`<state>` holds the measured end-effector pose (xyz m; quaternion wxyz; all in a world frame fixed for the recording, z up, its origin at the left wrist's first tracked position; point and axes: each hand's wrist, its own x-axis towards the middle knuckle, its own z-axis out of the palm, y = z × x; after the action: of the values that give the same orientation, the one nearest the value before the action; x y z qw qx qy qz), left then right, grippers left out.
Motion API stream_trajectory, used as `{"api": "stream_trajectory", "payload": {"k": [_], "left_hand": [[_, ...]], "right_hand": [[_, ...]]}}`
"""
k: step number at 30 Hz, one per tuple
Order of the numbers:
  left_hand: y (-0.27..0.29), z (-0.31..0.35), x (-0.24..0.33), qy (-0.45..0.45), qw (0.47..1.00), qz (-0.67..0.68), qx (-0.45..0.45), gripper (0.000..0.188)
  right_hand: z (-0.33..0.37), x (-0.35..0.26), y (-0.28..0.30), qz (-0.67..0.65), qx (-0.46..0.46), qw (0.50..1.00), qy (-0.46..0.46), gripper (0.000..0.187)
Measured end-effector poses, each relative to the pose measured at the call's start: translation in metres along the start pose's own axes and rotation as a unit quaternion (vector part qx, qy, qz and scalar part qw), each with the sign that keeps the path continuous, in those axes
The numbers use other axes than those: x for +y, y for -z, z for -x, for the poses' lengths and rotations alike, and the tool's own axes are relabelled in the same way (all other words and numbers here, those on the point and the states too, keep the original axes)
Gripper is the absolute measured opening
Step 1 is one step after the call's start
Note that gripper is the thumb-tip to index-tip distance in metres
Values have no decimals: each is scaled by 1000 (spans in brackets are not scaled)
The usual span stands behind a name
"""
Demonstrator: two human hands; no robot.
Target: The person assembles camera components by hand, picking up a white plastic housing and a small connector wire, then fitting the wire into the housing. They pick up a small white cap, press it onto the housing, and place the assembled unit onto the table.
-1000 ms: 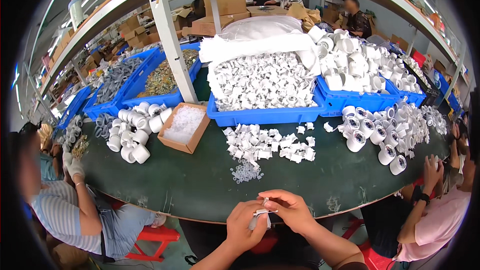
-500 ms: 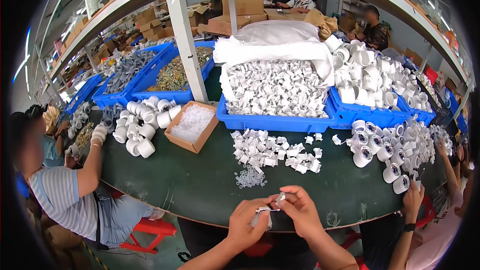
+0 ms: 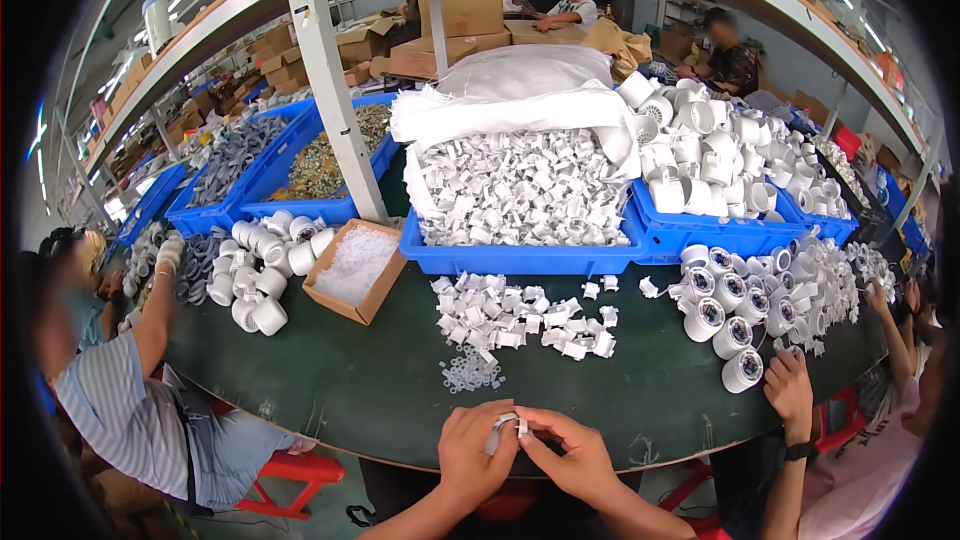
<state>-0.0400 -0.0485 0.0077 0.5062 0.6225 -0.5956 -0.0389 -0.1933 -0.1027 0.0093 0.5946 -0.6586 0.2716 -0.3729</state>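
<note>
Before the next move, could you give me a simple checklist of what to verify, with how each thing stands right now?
1. Left grip secure: ok, its fingers close around a white part.
2. Right grip in contact: ok, its thumb and fingers meet at that part.
3. White part fully visible: not ok, fingers cover much of it.
4. Its hidden side sound: cannot tell.
5. Loose white pieces and small clear rings at hand: ok, both lie on the green table ahead.
6. Neighbour's hand apart: ok, off to the right.
</note>
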Motion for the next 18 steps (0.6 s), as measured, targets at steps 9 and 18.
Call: {"api": "stream_trajectory", "payload": {"k": [9, 18], "left_hand": [[1, 10, 4, 7, 1000, 17, 11, 14], [5, -3, 1, 31, 997, 50, -46, 20]], "right_hand": [[13, 10, -9, -41, 20, 999, -7, 38], [-1, 8, -17, -85, 63, 994, -26, 38]]}}
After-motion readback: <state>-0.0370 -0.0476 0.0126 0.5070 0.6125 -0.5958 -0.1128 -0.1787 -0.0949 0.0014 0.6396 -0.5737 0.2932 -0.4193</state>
